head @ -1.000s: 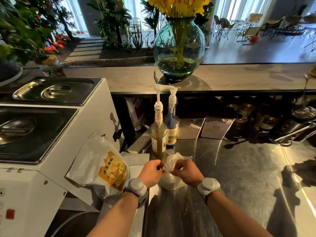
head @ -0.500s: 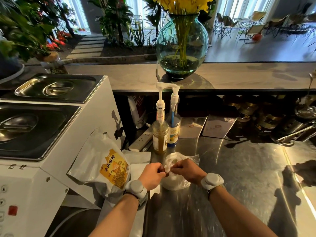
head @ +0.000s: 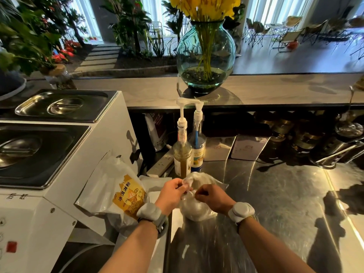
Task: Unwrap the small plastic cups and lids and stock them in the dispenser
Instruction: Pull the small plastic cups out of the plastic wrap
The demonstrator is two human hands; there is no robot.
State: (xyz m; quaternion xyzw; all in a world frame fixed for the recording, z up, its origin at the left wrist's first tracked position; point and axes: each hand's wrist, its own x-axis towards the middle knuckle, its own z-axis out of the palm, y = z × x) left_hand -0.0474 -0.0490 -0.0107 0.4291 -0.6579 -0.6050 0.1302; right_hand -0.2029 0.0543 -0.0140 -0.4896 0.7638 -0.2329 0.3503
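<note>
Steel counter [head: 275, 194] carries the plastic-wrapped bundle [head: 195, 209] before two syrup bottles [head: 182, 154], left hand [head: 171, 194] and right hand [head: 213, 197] both pinching its thin, slippery film near the knotted top, likely light and crushable

Glossy scratched steel counter [head: 266, 194], crinkled clear plastic wrap [head: 197, 209], smooth glass vase [head: 205, 56], brushed metal lids [head: 65, 105]
</note>
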